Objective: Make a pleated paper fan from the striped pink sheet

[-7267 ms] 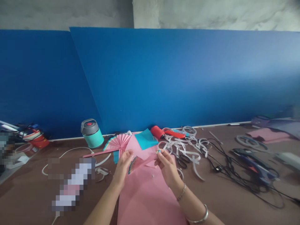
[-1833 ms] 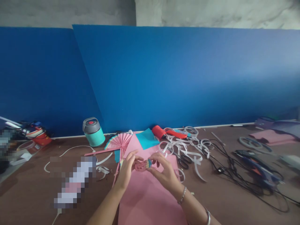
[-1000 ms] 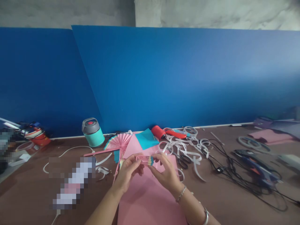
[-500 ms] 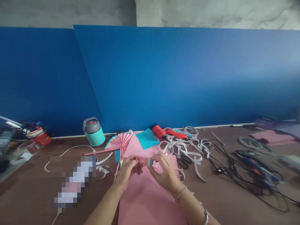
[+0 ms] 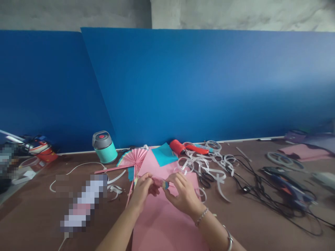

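Observation:
Between my two hands, above the pink paper sheet [image 5: 170,219], is a small folded strip of pink pleated paper [image 5: 158,182] with a yellow and blue edge. My left hand [image 5: 144,186] pinches its left end, fingers curled in. The fingers and thumb of my right hand [image 5: 181,191] close on its blue-edged right end. Behind my left hand lies a pink pleated paper fan [image 5: 136,158] with a thin pink strip running out to its left. A blue paper square [image 5: 164,154] rests on the pink sheets beyond my hands.
White tape strips [image 5: 206,165] lie tangled right of the paper, beside black scissors [image 5: 205,180] and a red object [image 5: 177,147]. A turquoise flask [image 5: 105,150] stands at the back left. Black cables [image 5: 259,191] and a glue gun [image 5: 290,191] occupy the right side.
My right hand has shifted slightly left and down along the folded paper, and its blue-edged end has tilted a little. My left hand keeps its hold almost in place.

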`<act>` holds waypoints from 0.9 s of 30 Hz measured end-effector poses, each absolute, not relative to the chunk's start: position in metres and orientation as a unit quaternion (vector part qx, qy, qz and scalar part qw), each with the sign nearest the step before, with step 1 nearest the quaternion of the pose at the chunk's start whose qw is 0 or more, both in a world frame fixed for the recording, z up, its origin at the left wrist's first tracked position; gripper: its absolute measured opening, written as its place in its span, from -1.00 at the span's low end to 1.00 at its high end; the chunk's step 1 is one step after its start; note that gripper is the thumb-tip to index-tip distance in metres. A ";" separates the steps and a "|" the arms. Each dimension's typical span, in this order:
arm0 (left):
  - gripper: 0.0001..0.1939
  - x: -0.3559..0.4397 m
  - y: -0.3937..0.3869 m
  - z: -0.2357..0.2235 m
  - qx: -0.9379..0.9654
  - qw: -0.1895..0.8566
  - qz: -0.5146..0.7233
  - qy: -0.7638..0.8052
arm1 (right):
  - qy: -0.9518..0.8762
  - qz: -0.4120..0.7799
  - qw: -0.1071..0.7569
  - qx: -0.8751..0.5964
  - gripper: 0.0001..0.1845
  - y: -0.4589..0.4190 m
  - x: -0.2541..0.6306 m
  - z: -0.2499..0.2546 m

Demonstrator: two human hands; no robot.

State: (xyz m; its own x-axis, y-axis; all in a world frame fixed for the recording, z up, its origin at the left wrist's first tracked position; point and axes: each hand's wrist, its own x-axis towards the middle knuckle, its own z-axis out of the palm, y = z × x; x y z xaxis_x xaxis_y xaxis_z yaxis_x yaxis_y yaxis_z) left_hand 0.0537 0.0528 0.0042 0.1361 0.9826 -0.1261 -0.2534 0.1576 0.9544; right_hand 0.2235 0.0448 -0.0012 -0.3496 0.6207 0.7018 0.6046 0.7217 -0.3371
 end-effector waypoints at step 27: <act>-0.87 0.056 0.052 0.002 0.426 0.627 0.476 0.447 | -0.818 0.030 0.429 -0.381 -0.89 0.047 0.224 -0.010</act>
